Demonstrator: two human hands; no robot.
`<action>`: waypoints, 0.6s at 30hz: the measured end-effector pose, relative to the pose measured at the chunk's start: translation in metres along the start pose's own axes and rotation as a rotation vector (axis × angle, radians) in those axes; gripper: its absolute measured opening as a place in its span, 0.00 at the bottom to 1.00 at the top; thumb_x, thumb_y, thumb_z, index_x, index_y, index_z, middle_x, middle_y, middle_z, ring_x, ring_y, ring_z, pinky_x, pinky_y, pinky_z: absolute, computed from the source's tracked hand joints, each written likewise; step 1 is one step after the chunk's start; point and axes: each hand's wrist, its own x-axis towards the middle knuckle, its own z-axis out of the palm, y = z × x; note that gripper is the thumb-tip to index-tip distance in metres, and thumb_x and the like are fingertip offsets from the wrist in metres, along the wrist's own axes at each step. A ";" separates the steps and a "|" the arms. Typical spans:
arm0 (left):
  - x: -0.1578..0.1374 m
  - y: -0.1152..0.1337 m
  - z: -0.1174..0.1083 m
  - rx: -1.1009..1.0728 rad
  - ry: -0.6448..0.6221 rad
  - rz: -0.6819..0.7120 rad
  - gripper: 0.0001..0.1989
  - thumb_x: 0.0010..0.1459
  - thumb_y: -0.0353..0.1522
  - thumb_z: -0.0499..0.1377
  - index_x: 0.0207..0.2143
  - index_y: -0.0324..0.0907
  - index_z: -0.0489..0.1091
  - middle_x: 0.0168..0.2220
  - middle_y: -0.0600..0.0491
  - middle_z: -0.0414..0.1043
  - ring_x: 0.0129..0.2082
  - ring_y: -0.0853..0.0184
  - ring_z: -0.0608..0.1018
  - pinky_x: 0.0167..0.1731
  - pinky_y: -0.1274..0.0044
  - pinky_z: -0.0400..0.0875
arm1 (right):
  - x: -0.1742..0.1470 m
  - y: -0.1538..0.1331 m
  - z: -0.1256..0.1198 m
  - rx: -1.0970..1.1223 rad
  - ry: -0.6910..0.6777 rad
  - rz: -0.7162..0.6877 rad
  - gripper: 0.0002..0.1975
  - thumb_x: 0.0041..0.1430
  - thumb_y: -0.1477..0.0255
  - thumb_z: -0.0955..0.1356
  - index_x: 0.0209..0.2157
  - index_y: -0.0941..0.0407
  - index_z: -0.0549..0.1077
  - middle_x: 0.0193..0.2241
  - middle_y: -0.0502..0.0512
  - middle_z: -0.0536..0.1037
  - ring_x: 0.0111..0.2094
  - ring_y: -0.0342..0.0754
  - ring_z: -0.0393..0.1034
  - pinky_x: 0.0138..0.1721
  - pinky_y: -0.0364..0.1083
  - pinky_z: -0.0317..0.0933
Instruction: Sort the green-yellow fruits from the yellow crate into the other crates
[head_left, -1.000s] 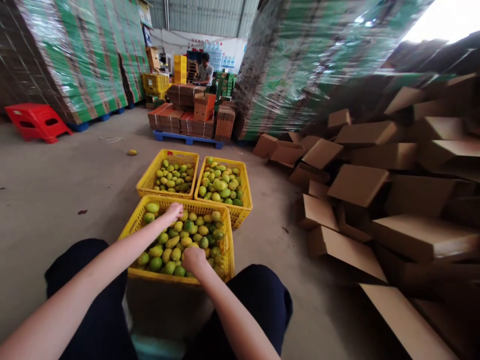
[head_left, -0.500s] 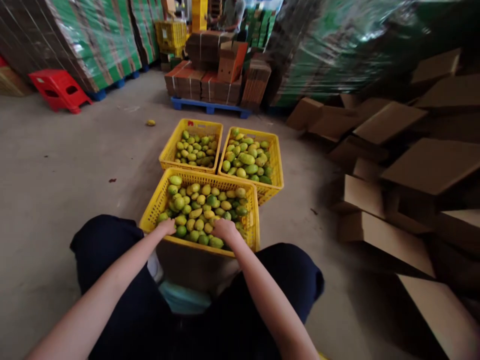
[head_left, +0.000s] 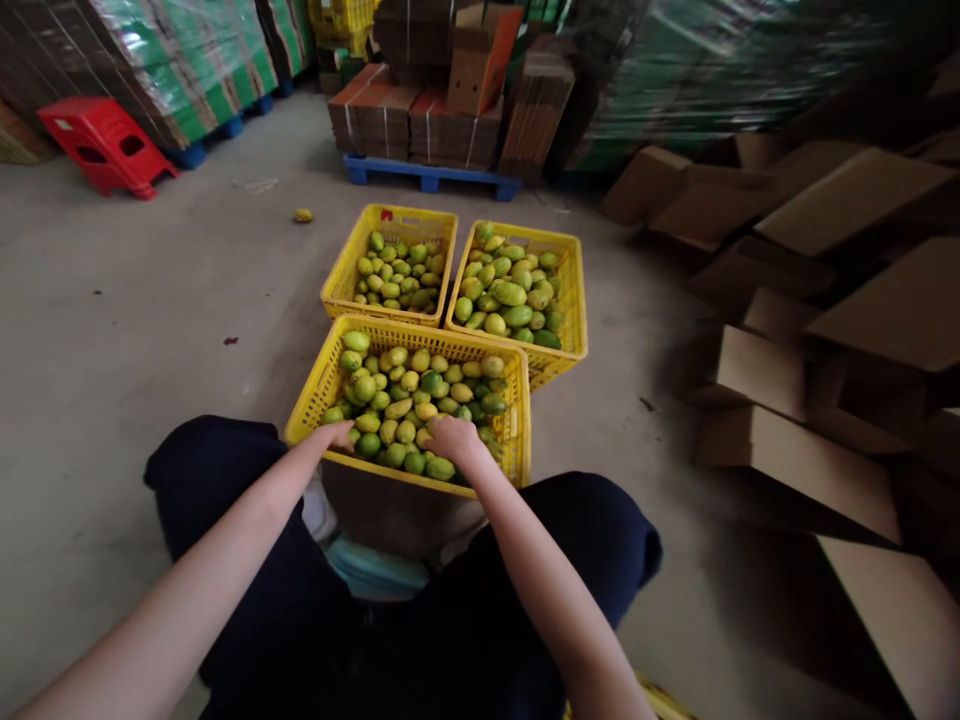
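Observation:
The near yellow crate (head_left: 522,420) stands between my knees, filled with green and yellow lemons (head_left: 406,405). My left hand (head_left: 335,437) reaches over its near left corner, fingers apart and stretched toward a green lemon at the edge of the pile; its grip looks loose. On the right side of the same pile, my right hand (head_left: 454,438) is bent down with curled fingers at a yellow lemon (head_left: 424,438). The fingertips of that hand are partly hidden.
Behind stand two more lemon crates, a left one (head_left: 334,290) and a right one (head_left: 576,300). One lemon (head_left: 302,215) lies on the floor. A red stool (head_left: 109,145), a blue pallet (head_left: 431,178) with stacked cartons and open cardboard boxes (head_left: 817,460) surround the spot.
The view has tilted down, so the far things sit higher in the picture. My left hand's fingers have loosened from a closed shape; my right hand stays at the lemons on the right.

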 end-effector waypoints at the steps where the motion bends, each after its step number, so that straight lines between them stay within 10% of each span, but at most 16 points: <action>1: 0.000 0.002 -0.003 0.047 -0.034 -0.044 0.25 0.33 0.36 0.71 0.36 0.37 0.70 0.34 0.50 0.75 0.43 0.55 0.77 0.44 0.70 0.69 | -0.001 0.000 -0.003 0.007 0.014 0.002 0.18 0.62 0.69 0.67 0.52 0.60 0.73 0.51 0.70 0.78 0.53 0.61 0.74 0.48 0.52 0.67; 7: 0.001 0.036 -0.043 0.139 -0.196 -0.104 0.27 0.32 0.43 0.72 0.36 0.39 0.74 0.23 0.56 0.71 0.30 0.60 0.76 0.33 0.73 0.68 | 0.004 -0.001 -0.012 0.155 0.120 -0.010 0.19 0.65 0.63 0.64 0.52 0.60 0.71 0.49 0.69 0.78 0.52 0.61 0.74 0.48 0.52 0.67; 14: 0.001 0.139 -0.080 -0.288 -0.165 0.376 0.25 0.53 0.51 0.61 0.45 0.41 0.71 0.39 0.52 0.75 0.42 0.63 0.75 0.43 0.75 0.67 | 0.020 -0.003 -0.019 1.405 0.333 -0.021 0.19 0.57 0.58 0.69 0.47 0.53 0.70 0.38 0.55 0.79 0.34 0.49 0.76 0.30 0.45 0.70; 18: 0.009 0.127 -0.051 -0.447 -0.233 0.288 0.20 0.59 0.47 0.55 0.45 0.43 0.71 0.39 0.52 0.75 0.42 0.64 0.75 0.45 0.73 0.68 | 0.015 0.009 -0.028 1.925 0.306 0.047 0.08 0.50 0.67 0.71 0.30 0.54 0.69 0.20 0.44 0.72 0.18 0.42 0.66 0.17 0.40 0.61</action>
